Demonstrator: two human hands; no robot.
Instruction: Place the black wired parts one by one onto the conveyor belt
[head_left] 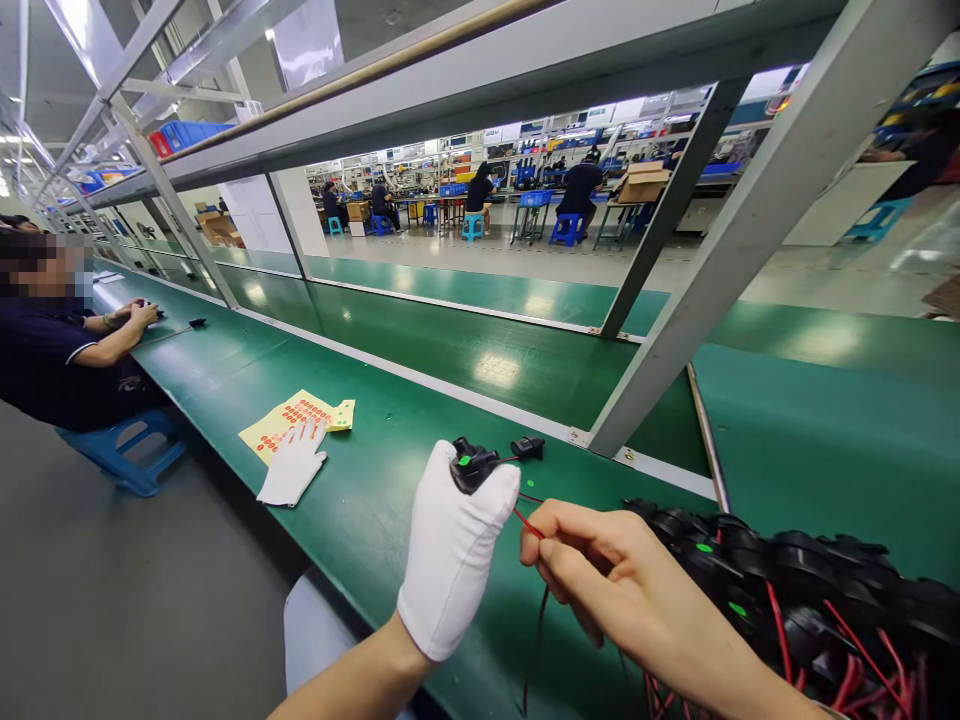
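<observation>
My left hand, in a white glove, is closed around a small black plastic part that carries a green dot sticker. From this part a short cable leads to a black connector just beyond the glove. My bare right hand pinches a thin red wire between thumb and fingertips, right beside the left hand. A dark wire hangs below the right hand. The glove hides much of the held part.
A heap of similar black parts with red wires lies at the right. An empty white glove rests against a yellow sticker sheet on the green bench. A slanted metal post rises ahead. Another person sits working at the left.
</observation>
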